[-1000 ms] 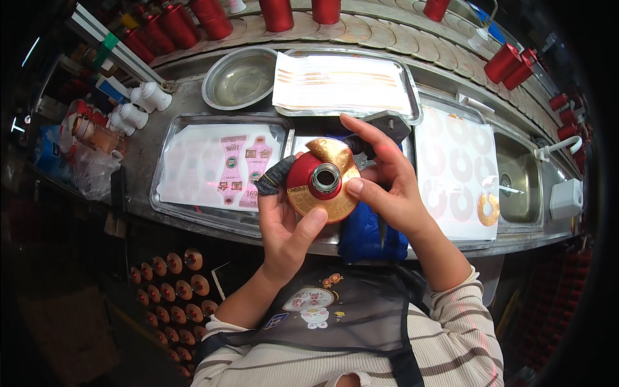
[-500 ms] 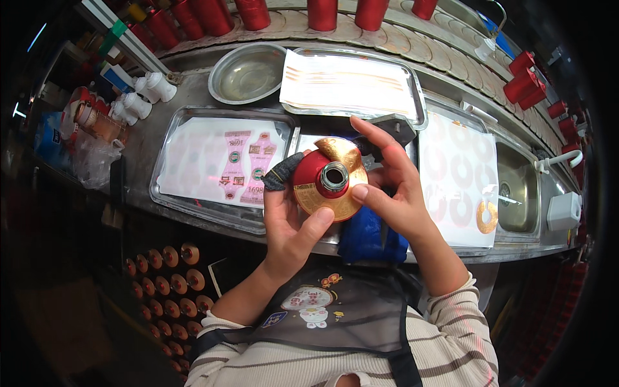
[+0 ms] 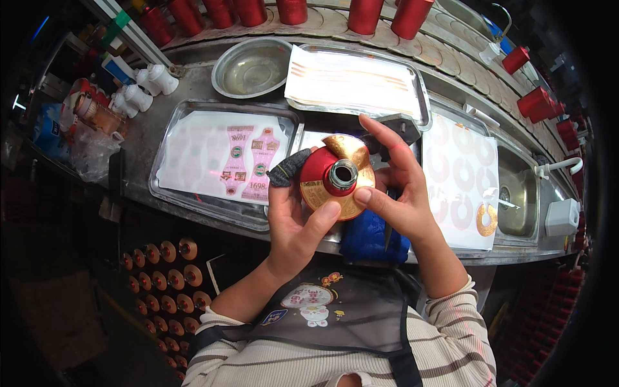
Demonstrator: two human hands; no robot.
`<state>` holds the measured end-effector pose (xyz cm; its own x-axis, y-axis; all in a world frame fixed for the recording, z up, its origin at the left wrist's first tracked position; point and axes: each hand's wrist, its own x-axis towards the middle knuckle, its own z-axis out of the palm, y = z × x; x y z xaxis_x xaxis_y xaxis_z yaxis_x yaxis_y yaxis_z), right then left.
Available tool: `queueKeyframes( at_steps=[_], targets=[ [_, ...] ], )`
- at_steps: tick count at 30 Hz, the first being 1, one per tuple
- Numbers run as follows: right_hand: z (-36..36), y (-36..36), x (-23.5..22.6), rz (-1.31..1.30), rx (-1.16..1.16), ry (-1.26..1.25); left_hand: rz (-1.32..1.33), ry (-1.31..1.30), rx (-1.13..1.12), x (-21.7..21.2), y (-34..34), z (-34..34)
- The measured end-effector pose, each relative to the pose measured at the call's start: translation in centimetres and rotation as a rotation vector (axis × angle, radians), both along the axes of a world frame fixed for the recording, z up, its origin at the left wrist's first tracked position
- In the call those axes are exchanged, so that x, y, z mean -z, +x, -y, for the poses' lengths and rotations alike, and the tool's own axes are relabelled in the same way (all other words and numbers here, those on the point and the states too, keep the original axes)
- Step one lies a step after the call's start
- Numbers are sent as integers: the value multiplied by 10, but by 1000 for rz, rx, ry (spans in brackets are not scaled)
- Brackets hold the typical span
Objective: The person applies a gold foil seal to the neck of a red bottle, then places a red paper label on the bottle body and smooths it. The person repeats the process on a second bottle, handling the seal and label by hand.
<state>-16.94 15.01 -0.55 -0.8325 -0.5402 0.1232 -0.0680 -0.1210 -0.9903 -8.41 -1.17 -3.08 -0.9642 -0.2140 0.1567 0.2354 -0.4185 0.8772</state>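
A red bottle [image 3: 313,169] is held up in front of me, its open glass neck tilted toward my view. Around its shoulder lies a ring-shaped gold label [image 3: 330,202], and the upper end of the label stands up loose from the red surface. My left hand [image 3: 290,222] grips the bottle from the left, thumb on the lower part of the label, a dark grey cloth cover on one finger. On the other side my right hand [image 3: 406,200] presses its thumb on the label's right edge. Its index finger stretches up away from the bottle; other fingertips are hidden behind.
A tray [image 3: 156,174] with pink label sheets lies at left. A metal bowl [image 3: 248,71] and a tray [image 3: 422,97] of orange-striped strips stand behind. At right are a sheet with a gold ring label [image 3: 487,219] and a sink [image 3: 525,226]. Red bottles [image 3: 293,9] line the conveyor [image 3: 412,48].
Both hands and the bottle stay nearly in place, shifting slightly right in view. The red bottles on the conveyor have moved to the right.
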Motion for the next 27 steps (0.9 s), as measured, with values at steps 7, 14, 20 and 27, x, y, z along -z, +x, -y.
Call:
queueKeyframes(
  at_steps=[7,14,20,27],
  targets=[
    [0,-1,4,-23,5,-9,-8,5,-15,1,0,-3],
    [-1,-2,3,-73,-15,36,-18,14,2,2,0,-3],
    [-4,-3,-4,-40,-41,145,-25,-4,39,3,0,0],
    [0,0,1,-62,1,47,-19,-7,17,3,0,-2]
  ],
)
